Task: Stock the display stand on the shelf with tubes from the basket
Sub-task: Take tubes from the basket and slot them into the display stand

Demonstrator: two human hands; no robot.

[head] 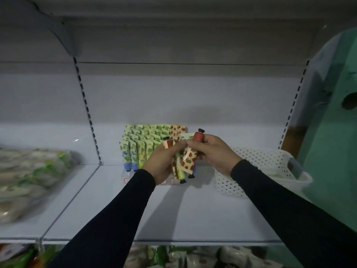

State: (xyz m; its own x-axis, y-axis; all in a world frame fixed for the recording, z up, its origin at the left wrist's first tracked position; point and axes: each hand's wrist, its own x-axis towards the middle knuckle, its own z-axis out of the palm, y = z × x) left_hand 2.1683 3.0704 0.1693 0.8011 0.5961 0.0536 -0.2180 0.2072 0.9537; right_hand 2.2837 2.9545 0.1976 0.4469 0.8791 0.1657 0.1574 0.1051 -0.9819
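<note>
The clear display stand [127, 177] sits on the white shelf [173, 213], filled with rows of green and strawberry-print tubes [141, 144]. In front of it my left hand [164, 163] grips a bunch of tubes, among them a strawberry-print tube [188, 160] and a green one [178, 171] with caps pointing down. My right hand [214, 151] holds a red-capped tube [198, 137] upright, close against the left hand. The white perforated basket [257, 161] stands on the shelf to the right of the stand.
Bagged goods [29, 176] lie on the neighbouring shelf section at left, beyond a slotted upright [87, 113]. More packets [183, 256] fill the shelf below. A green wall [332, 132] rises at right.
</note>
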